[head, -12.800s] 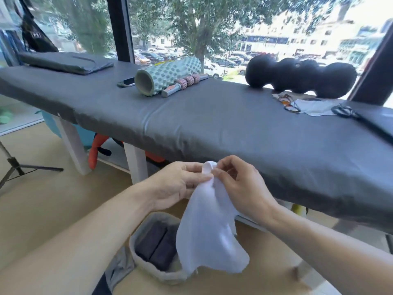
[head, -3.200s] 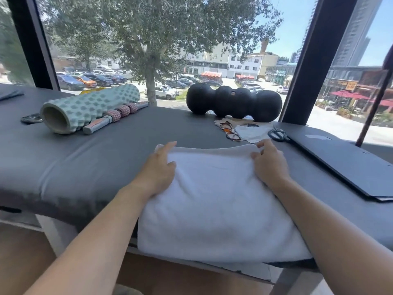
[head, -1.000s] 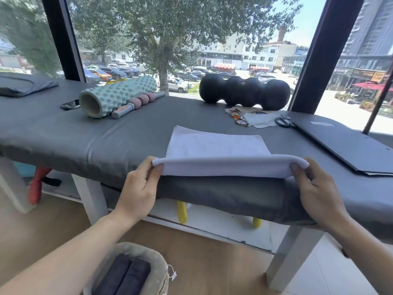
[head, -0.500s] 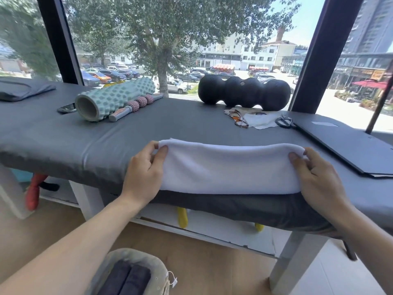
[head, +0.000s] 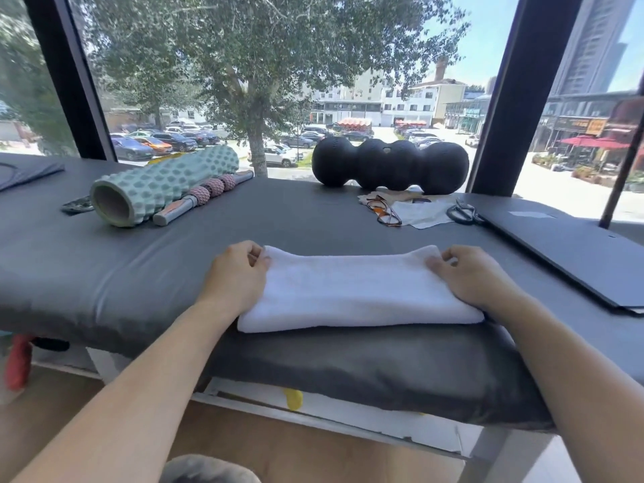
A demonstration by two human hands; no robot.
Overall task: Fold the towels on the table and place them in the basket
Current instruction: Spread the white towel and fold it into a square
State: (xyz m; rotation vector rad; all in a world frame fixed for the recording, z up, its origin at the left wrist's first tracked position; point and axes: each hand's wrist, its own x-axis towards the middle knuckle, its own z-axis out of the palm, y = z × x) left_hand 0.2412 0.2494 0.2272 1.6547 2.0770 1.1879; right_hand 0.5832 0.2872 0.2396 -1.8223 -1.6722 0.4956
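A white towel (head: 352,294) lies folded into a long band on the grey padded table (head: 104,270), close to its front edge. My left hand (head: 237,277) pinches the towel's far left corner. My right hand (head: 470,273) pinches the far right corner, its palm resting on that end of the towel. Both hands are curled on the cloth. The grey rim of the basket (head: 209,470) shows at the bottom edge, on the floor below my left arm; its inside is hidden.
At the back of the table lie a mint foam roller (head: 156,190), a massage stick (head: 202,198), a black peanut-shaped roller (head: 390,162), glasses (head: 383,210), a small cloth (head: 423,212) and scissors (head: 463,214). A dark flat board (head: 571,252) lies at the right.
Both hands carried the towel's near edge forward over the rest and laid it down at the far edge. The towel is now a narrower band lying flat.
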